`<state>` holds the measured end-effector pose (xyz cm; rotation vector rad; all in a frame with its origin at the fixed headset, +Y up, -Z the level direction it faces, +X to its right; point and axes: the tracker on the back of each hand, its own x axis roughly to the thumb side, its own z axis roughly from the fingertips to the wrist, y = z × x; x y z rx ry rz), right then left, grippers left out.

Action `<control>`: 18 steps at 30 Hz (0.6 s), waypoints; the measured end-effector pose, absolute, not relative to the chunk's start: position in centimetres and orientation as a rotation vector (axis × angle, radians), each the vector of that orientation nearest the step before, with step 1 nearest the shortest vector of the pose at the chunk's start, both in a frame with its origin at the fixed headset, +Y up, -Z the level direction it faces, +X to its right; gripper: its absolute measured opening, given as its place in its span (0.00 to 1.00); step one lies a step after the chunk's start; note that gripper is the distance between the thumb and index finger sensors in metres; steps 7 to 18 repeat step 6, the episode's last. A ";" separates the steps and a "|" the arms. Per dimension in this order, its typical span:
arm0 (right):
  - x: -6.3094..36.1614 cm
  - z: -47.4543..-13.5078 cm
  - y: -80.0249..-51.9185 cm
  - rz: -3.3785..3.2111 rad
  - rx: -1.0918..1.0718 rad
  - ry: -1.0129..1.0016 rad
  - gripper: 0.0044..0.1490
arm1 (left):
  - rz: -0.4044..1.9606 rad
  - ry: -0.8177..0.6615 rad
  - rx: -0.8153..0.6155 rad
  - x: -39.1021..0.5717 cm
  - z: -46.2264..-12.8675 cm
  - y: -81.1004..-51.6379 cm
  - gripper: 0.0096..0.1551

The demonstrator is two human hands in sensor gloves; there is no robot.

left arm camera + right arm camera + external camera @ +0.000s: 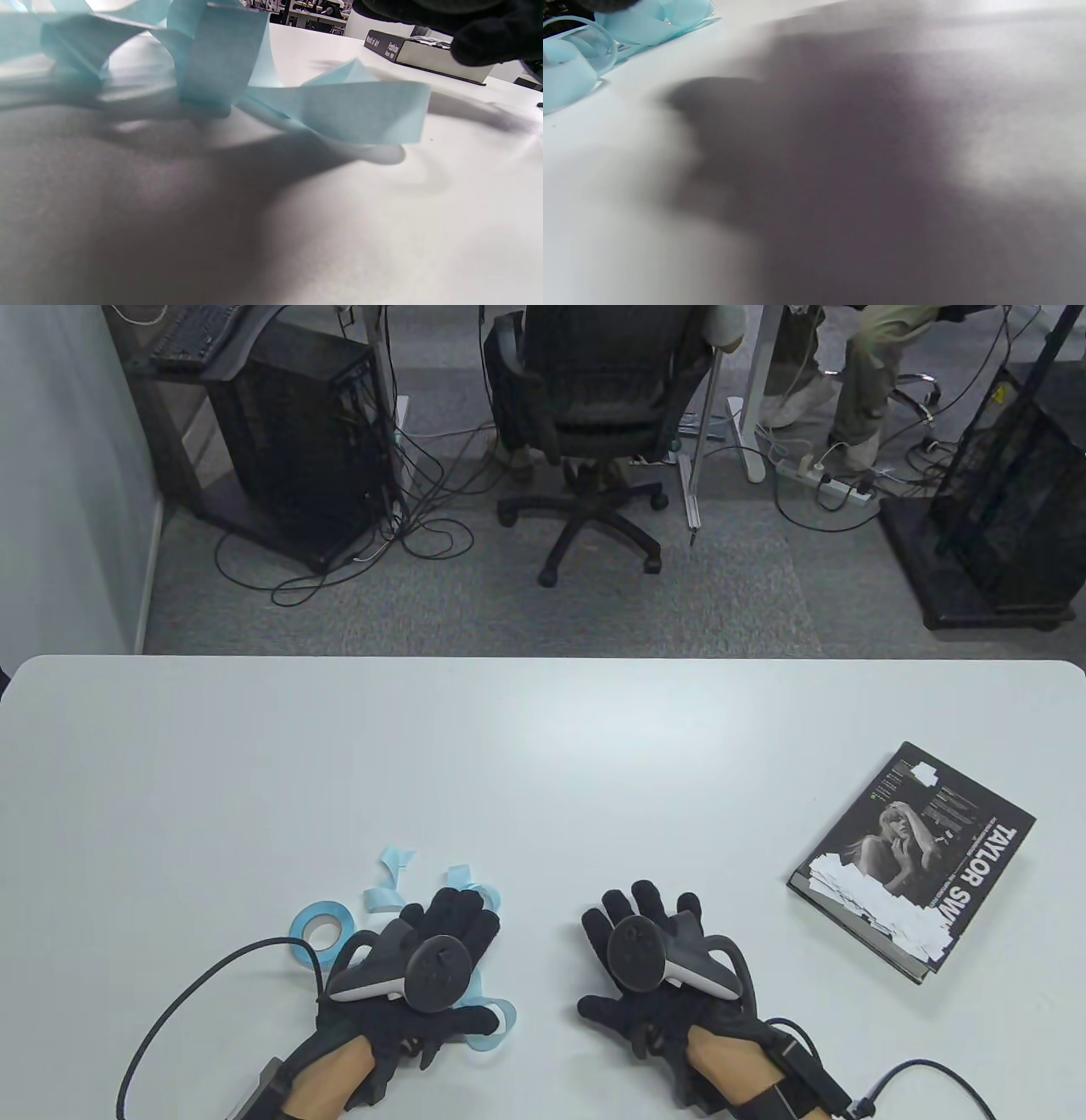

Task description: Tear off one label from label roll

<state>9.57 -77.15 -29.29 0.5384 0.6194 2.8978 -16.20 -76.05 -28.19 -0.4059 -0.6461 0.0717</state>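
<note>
Label roll [318,931] on desk [543,746], just left of left hand [433,963], loose blue strip [475,899] curling under it. Right hand [657,963] beside, fingers spread, empty. Left grasp: cannot tell. Judged pre-tear; next, pinch one label.

Evenly bright from overhead, with a soft sheen on the table [543,721] beyond the hands. Sharp in the table view, slightly bowed at the edges. Close and soft-focused at both wrists: blurred strips [360,112], a broad grey shadow [127,203] across the left view, a darker one [840,169] filling the right.
</note>
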 end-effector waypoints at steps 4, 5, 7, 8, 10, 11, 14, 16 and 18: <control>9.5 -29.2 -77.1 2.896 0.550 0.621 0.57 | 0.071 -0.641 -0.429 -16.2 -28.2 -76.3 0.63; 9.5 -29.2 -77.1 2.895 0.552 0.616 0.56 | 0.071 -0.641 -0.432 -16.2 -28.2 -76.3 0.63; 9.5 -29.1 -76.9 2.890 0.553 0.609 0.56 | 0.070 -0.642 -0.433 -16.2 -28.2 -76.3 0.63; 9.5 -29.1 -76.9 2.890 0.553 0.609 0.56 | 0.070 -0.642 -0.433 -16.2 -28.2 -76.3 0.63; 9.5 -29.1 -76.9 2.890 0.553 0.609 0.56 | 0.070 -0.642 -0.433 -16.2 -28.2 -76.3 0.63; 9.5 -29.1 -76.9 2.890 0.553 0.609 0.56 | 0.070 -0.642 -0.433 -16.2 -28.2 -76.3 0.63; 9.5 -29.1 -76.9 2.890 0.553 0.609 0.56 | 0.070 -0.642 -0.433 -16.2 -28.2 -76.3 0.63; 9.5 -29.1 -76.9 2.890 0.553 0.609 0.56 | 0.070 -0.642 -0.433 -16.2 -28.2 -76.3 0.63; 9.5 -29.1 -76.9 2.890 0.553 0.609 0.56 | 0.070 -0.642 -0.433 -16.2 -28.2 -76.3 0.63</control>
